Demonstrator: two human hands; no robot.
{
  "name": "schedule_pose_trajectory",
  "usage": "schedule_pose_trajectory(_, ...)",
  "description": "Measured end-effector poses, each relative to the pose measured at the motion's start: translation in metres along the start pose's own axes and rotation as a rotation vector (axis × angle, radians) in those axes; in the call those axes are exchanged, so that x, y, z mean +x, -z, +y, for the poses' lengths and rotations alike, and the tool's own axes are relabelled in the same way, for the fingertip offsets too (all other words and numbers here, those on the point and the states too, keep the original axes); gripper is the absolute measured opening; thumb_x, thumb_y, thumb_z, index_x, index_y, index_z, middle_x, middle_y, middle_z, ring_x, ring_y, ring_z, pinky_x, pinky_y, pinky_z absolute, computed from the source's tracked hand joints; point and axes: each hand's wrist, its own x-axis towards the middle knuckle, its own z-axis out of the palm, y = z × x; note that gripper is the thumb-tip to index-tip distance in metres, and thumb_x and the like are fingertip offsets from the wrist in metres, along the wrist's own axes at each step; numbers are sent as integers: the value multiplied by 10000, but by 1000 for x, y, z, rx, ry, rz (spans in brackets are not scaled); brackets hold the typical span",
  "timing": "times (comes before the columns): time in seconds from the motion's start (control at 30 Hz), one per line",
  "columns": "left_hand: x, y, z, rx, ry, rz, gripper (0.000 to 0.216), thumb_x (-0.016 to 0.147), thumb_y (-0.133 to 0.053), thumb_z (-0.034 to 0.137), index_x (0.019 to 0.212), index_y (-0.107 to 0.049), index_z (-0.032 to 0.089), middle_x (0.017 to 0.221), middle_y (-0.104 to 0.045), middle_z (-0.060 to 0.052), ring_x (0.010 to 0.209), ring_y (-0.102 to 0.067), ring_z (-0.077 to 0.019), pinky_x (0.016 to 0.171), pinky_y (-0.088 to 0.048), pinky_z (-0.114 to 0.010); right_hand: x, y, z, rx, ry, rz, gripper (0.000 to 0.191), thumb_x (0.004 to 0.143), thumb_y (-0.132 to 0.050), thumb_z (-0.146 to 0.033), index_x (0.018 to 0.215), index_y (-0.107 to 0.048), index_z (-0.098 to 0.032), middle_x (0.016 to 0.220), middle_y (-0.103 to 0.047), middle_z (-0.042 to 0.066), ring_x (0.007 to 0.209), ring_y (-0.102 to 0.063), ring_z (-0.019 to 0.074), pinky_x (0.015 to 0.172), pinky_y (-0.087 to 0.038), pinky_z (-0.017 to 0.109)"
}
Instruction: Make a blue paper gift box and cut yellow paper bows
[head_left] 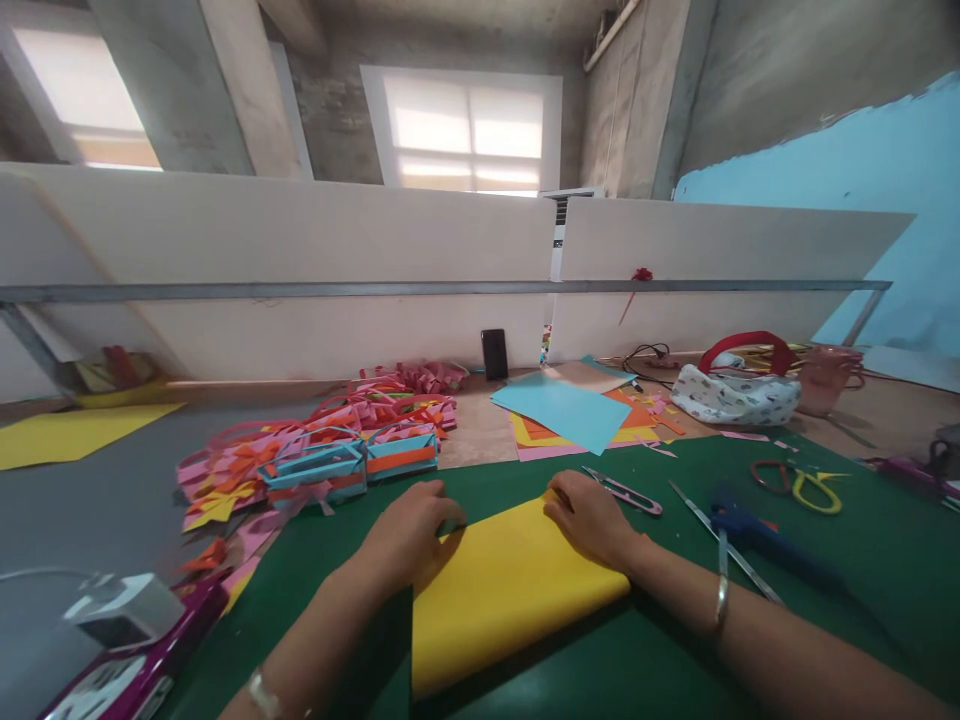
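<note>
A yellow sheet of paper (510, 600), folded over on itself with a rounded near edge, lies tilted on the green cutting mat (315, 610). At its upper left edge, my left hand (411, 528) is closed on the paper with curled fingers. My right hand (589, 518) pinches the upper right corner, its wrist lying over the right end. Just beyond my right hand is a pink craft knife (626, 494). To the right lie a blue glue gun (772, 545), partly blurred, a steel ruler (724, 540) and yellow-handled scissors (817, 492).
Blue paper baskets (401, 456) stand before a heap of pink and orange paper strips (247, 455). Coloured sheets (562, 405) and a phone (494, 354) are at the back. A white basket-shaped bag (735, 395) sits right; a power strip (142, 660) with a white plug is front left.
</note>
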Motion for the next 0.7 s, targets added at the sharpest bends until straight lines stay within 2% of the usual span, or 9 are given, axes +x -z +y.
schedule_pose_trajectory(0.1, 5, 0, 15, 71, -101, -20, 289, 812, -459, 247, 1007, -661, 314, 820, -543, -43, 778, -518, -195, 632, -364, -287, 2, 4, 0, 39, 59, 13, 344, 831, -525, -171, 1168, -584, -210, 741, -593, 7, 672, -543, 133, 561, -351, 222)
schedule_pose_trajectory(0.13, 6, 0, 19, 87, -122, -37, 283, 842, -432, 277, 1009, -657, 319, 791, -534, -35, 729, -515, -183, 607, -363, -285, 2, 5, -1, 44, 83, 13, 324, 838, -510, -173, 1137, -617, -238, 737, -583, 8, 672, -534, 132, 556, -327, 222)
schedule_pose_trajectory(0.23, 10, 2, 27, 111, -163, -106, 292, 901, -371, 328, 973, -650, 276, 757, -546, -12, 624, -515, -138, 560, -395, -272, 3, 5, -2, 45, 137, 3, 263, 867, -480, -206, 880, -737, -261, 704, -548, 20, 676, -512, 133, 553, -277, 237)
schedule_pose_trajectory(0.3, 16, 2, 30, 121, -181, -152, 247, 900, -422, 345, 967, -620, 213, 819, -590, -8, 654, -552, -121, 596, -455, -279, 4, 5, -1, 44, 154, -4, 276, 873, -484, -222, 817, -750, -269, 677, -528, 18, 661, -497, 131, 549, -260, 243)
schedule_pose_trajectory(0.37, 26, -2, 35, 137, -173, -171, 234, 876, -494, 348, 986, -586, 163, 918, -617, -26, 739, -591, -127, 663, -502, -312, 6, 4, 1, 43, 161, -11, 255, 871, -503, -229, 842, -750, -286, 668, -521, 14, 655, -491, 133, 543, -251, 244)
schedule_pose_trajectory(0.5, 40, -19, 47, 163, -123, -90, 240, 860, -524, 337, 999, -574, 148, 975, -612, -41, 827, -599, -155, 723, -506, -355, 7, 3, 5, 46, 157, -18, 240, 855, -527, -207, 909, -739, -307, 682, -529, 12, 655, -498, 137, 535, -248, 244)
schedule_pose_trajectory(0.6, 36, -31, 53, 126, -198, -24, 162, 832, -554, 290, 926, -575, 160, 963, -591, -42, 865, -560, -176, 743, -474, -342, 5, 3, 5, 53, 170, -21, 226, 852, -531, -237, 899, -740, -309, 686, -527, 11, 652, -499, 136, 541, -256, 247)
schedule_pose_trajectory(0.7, 26, -35, 53, 70, -289, 9, 164, 834, -521, 222, 994, -560, 217, 1032, -575, -35, 942, -522, -190, 800, -434, -329, 4, 4, 5, 69, 182, -26, 218, 858, -528, -273, 865, -744, -301, 694, -525, 9, 654, -502, 129, 550, -270, 243)
